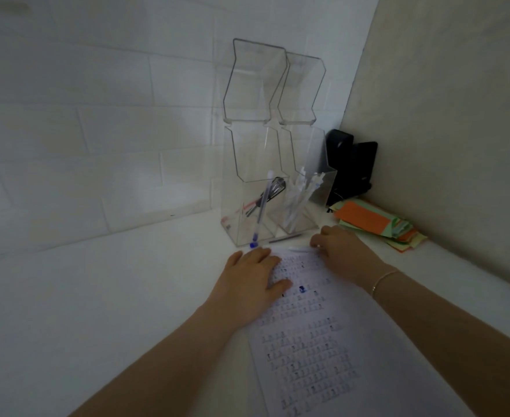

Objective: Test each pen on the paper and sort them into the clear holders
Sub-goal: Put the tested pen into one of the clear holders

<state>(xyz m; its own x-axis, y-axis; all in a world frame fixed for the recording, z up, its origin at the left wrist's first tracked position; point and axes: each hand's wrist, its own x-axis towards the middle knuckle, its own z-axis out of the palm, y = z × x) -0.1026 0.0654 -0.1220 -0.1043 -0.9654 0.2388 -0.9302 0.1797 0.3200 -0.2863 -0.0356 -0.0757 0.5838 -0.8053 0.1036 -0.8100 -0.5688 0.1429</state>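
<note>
A printed paper (314, 341) with a blue ink scribble (301, 289) lies on the white table. My left hand (249, 284) rests flat on the paper's upper left part and holds nothing. My right hand (342, 251) hovers at the paper's top edge with its fingers bent down, the tips at the end of a white pen (299, 250) lying there. A grey pen (285, 238) lies just in front of the holders. The left clear holder (232, 218) has dark and red pens, and a blue-capped pen (261, 210) stands at its front. The right clear holder (327, 188) has several white pens.
Both holders stand in the corner against a white brick wall, with tall clear back panels (256, 82) above them. A black device (353, 164) sits behind them. A stack of orange, green and yellow paper slips (374, 224) lies to the right, by the beige side wall.
</note>
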